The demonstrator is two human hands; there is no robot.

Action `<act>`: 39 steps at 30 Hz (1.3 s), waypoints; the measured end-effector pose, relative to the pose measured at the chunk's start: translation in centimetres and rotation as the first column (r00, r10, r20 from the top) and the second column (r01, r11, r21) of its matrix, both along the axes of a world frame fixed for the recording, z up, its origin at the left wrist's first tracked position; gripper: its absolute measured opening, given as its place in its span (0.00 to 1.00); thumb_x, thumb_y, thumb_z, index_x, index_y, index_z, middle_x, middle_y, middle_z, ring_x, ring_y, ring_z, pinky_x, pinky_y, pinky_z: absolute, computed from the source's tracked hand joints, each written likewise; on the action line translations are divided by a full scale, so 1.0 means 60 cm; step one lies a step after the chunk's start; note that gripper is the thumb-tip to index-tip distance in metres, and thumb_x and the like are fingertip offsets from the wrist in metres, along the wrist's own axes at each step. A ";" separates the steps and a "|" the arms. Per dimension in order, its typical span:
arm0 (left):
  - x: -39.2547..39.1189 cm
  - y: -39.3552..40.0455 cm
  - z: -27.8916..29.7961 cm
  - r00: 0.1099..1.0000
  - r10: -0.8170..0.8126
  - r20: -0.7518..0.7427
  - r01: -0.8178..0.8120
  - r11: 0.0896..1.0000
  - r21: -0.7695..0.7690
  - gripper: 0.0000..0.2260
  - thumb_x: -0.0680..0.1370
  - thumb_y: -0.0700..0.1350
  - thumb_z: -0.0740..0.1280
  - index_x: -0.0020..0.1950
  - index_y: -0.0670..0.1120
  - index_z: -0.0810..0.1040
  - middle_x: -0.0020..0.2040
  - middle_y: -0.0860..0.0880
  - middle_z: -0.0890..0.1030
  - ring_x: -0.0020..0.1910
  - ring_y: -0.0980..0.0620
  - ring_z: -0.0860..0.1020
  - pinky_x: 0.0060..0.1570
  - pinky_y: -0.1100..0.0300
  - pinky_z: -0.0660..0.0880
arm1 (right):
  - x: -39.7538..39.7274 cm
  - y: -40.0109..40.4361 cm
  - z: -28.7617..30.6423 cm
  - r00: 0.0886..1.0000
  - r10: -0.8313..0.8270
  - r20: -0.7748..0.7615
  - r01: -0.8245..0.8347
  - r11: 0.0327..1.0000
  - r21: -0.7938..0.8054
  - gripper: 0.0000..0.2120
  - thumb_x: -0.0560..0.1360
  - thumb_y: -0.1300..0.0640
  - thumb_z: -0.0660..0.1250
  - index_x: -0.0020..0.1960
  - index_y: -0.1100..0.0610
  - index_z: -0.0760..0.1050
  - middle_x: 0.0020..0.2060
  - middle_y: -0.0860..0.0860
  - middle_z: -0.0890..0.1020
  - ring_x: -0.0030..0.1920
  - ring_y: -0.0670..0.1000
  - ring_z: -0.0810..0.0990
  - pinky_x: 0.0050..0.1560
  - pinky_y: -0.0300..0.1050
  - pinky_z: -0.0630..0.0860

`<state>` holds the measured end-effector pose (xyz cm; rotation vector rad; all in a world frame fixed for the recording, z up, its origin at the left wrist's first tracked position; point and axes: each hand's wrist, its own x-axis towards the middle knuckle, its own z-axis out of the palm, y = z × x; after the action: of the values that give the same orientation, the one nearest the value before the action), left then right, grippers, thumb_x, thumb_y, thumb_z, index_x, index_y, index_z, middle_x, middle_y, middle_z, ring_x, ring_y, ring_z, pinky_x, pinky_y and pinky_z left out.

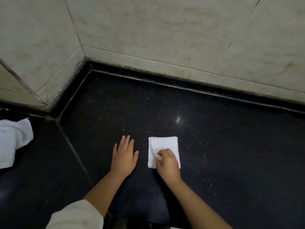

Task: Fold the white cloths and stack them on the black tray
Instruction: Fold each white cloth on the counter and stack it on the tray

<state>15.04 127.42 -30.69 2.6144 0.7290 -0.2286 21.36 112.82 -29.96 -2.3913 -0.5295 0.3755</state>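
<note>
A small white cloth point(165, 145), folded into a square, lies flat on the black speckled countertop point(214, 146). My right hand point(167, 164) rests on the cloth's near right part, with its fingers pinching a bit of the fabric near the middle. My left hand point(123, 158) lies flat on the counter just left of the cloth, fingers spread, holding nothing. A heap of loose white cloths point(13, 142) sits at the far left edge. I cannot see a black tray as a separate thing.
Pale tiled walls point(165, 38) meet in a corner behind the counter, with a dark raised rim along their base. A seam point(74, 152) runs across the counter left of my left hand. A pale sleeve covers my left forearm.
</note>
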 end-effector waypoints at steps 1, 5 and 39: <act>-0.008 0.005 0.000 1.000 0.008 -0.001 -0.008 1.000 0.000 0.23 0.82 0.50 0.52 0.75 0.45 0.55 0.78 0.48 0.50 0.77 0.51 0.44 0.75 0.51 0.47 | -0.008 0.005 -0.017 0.999 0.045 0.027 -0.045 0.999 -0.027 0.06 0.72 0.68 0.61 0.39 0.66 0.76 0.38 0.53 0.76 0.41 0.48 0.70 0.42 0.38 0.66; -0.030 0.015 -0.001 1.000 0.005 0.000 -0.005 1.000 -0.018 0.21 0.81 0.49 0.53 0.74 0.45 0.59 0.78 0.48 0.52 0.77 0.51 0.45 0.75 0.51 0.47 | -0.008 0.010 -0.033 0.998 0.039 0.041 -0.037 0.999 -0.036 0.08 0.74 0.67 0.61 0.38 0.67 0.76 0.34 0.47 0.74 0.37 0.44 0.68 0.38 0.28 0.62; -0.039 0.018 -0.012 0.993 -0.095 0.072 0.095 0.995 0.001 0.22 0.81 0.48 0.53 0.75 0.46 0.56 0.77 0.49 0.52 0.77 0.51 0.45 0.75 0.52 0.44 | -0.042 0.015 -0.046 0.964 0.194 0.181 -0.178 0.979 -0.102 0.14 0.66 0.63 0.68 0.50 0.66 0.79 0.51 0.62 0.82 0.51 0.61 0.82 0.53 0.57 0.77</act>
<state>12.73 128.50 -31.42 2.6431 0.5799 -0.1616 18.82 113.75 -32.71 -2.4816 -0.8459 0.2559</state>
